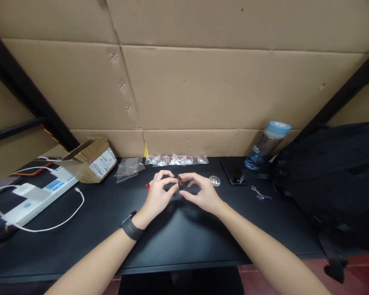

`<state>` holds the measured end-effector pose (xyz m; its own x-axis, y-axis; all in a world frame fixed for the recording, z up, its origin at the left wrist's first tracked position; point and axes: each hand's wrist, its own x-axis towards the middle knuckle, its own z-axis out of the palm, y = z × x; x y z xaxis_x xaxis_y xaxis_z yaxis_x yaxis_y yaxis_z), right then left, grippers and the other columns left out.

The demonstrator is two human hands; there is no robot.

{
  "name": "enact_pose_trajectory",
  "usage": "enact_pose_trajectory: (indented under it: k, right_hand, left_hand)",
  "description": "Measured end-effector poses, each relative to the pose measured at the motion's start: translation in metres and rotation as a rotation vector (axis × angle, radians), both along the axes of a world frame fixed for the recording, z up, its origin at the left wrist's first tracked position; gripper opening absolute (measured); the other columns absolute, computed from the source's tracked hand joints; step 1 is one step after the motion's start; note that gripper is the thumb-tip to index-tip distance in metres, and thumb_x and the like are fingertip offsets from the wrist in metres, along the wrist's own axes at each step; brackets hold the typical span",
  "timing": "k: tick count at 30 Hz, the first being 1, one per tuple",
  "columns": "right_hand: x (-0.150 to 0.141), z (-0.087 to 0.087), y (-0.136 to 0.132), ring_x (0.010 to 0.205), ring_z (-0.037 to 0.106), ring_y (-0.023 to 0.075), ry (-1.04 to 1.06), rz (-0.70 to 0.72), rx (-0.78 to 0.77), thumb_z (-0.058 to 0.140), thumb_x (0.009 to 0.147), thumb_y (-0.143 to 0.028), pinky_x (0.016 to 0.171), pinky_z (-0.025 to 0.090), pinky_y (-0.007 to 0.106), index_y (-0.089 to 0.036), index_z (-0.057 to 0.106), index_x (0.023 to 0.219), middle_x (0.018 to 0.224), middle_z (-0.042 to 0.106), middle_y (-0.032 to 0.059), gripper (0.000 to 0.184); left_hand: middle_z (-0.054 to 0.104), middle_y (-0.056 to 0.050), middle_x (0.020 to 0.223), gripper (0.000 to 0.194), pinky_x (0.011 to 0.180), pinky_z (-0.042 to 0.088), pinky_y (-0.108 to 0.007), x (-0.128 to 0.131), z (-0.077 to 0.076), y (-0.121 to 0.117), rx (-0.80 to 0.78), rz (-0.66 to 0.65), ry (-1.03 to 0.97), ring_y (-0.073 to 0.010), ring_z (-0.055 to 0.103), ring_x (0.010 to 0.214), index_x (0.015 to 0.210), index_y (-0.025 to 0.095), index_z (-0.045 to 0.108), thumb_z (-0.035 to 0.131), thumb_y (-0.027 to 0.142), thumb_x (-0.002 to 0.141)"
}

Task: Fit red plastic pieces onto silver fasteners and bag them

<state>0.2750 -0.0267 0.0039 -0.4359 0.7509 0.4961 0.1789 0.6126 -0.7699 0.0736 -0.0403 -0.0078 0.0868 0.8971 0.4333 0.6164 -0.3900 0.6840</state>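
The right hand [203,189] pinches a dark piece [180,183]; the left hand [160,191], half-hiding something red [147,187], grips I can't tell what.

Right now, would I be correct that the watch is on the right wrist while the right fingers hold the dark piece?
Not quite: the head view shows the watch on the left wrist, while the right fingers hold the dark piece.

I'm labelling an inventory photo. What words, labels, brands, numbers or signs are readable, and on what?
"QUA": bottle; its first letter and smaller print are unclear.
Cardboard box: white label, too small to read.
Bottle lid: print, too blurred.
Small dark item in the fingers: nothing legible.
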Motion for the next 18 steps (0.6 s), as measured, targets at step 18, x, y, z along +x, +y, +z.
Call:
enact_pose_trajectory:
  k: [18]
  right_hand:
    - [0.008,0.001,0.013,0.094,0.063,0.017,-0.187,0.039,0.004,0.055,0.099,-0.03,0.071,0.051,0.026,-0.022,0.067,0.097,0.108,0.063,0.0062,0.014]
  left_hand:
    - [0.066,-0.005,0.109,0.008,0.089,0.03,-0.043,0.007,0.012,-0.012,0.265,0.077,0.304,-0.0265,0.053,0.113,0.088,0.028,0.074,0.067,0.027,0.091]
